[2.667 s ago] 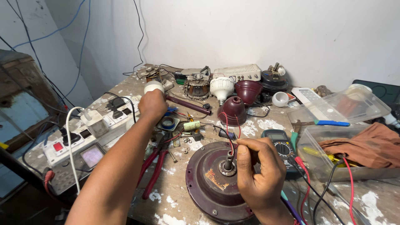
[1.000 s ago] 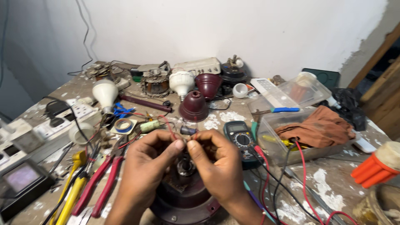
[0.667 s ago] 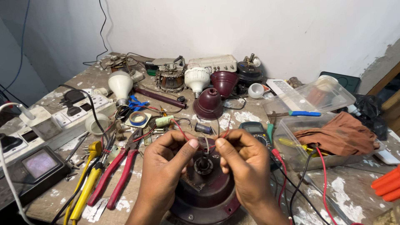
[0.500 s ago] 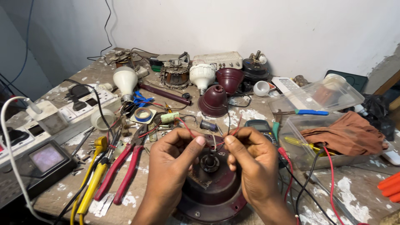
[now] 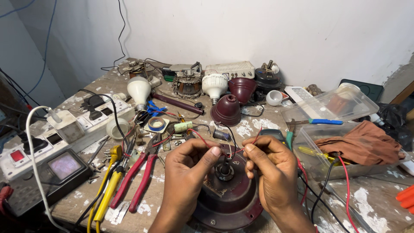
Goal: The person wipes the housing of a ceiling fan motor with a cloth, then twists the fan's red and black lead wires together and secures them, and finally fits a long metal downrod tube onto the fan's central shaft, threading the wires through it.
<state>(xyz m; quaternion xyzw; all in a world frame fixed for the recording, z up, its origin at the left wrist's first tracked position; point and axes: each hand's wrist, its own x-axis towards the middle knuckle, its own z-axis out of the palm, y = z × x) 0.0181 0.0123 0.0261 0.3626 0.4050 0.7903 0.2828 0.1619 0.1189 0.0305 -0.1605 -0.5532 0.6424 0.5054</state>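
Head view: I see my left hand (image 5: pixel 189 166) and right hand (image 5: pixel 269 166) raised, each pinching thin wires (image 5: pixel 233 151) just above the maroon motor (image 5: pixel 226 190).

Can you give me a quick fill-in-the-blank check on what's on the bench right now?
1. Both hands, the left hand and the right hand, pinch thin ____ wires above the round maroon motor housing.
2. The pliers left of the housing have ____ handles.
3. The brown cloth lies in a clear plastic ____.

Missing words: red; red; box
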